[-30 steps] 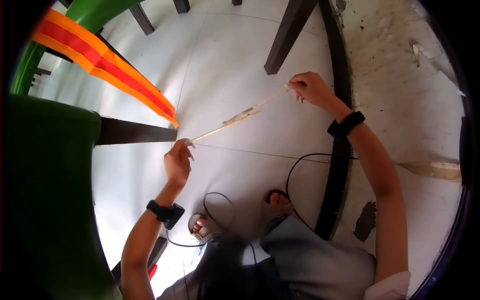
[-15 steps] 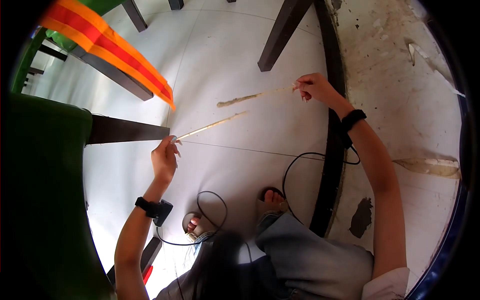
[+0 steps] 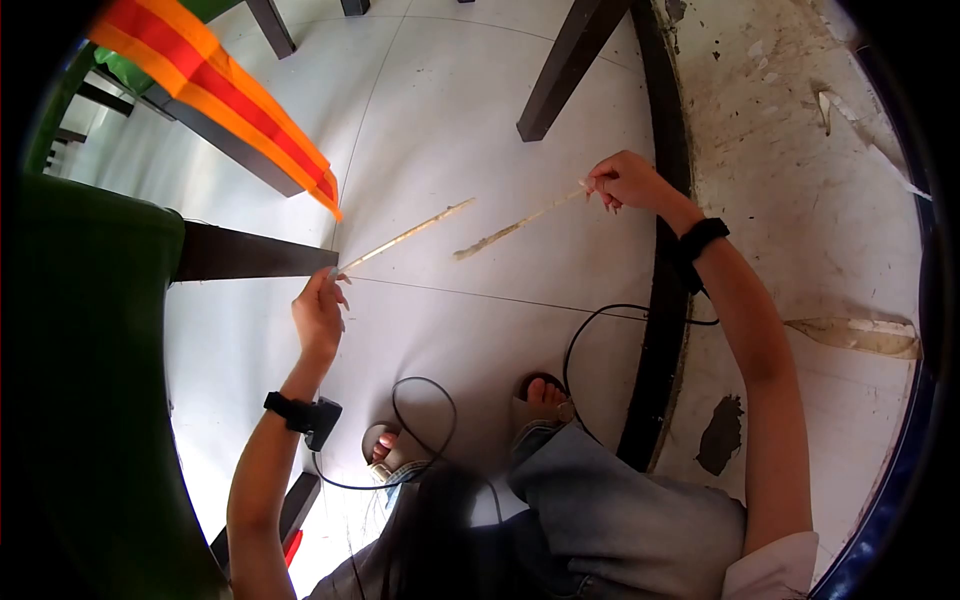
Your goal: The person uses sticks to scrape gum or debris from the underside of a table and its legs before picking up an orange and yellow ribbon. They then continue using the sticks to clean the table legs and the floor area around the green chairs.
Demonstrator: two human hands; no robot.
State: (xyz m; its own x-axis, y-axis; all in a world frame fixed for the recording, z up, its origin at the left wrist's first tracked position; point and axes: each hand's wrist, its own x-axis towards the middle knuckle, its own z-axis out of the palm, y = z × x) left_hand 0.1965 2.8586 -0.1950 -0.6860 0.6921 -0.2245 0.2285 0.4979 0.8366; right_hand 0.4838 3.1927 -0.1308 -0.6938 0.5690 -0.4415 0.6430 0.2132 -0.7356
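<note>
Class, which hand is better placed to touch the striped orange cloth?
Probably left: the left hand, pinching a thin pale stick, is below the striped orange cloth; the right hand is farther.

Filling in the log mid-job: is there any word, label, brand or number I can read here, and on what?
None can be read. The left stick and right stick, pinched by the left hand and right hand, are bare; the black wrist bands and striped cloth show no lettering.
</note>
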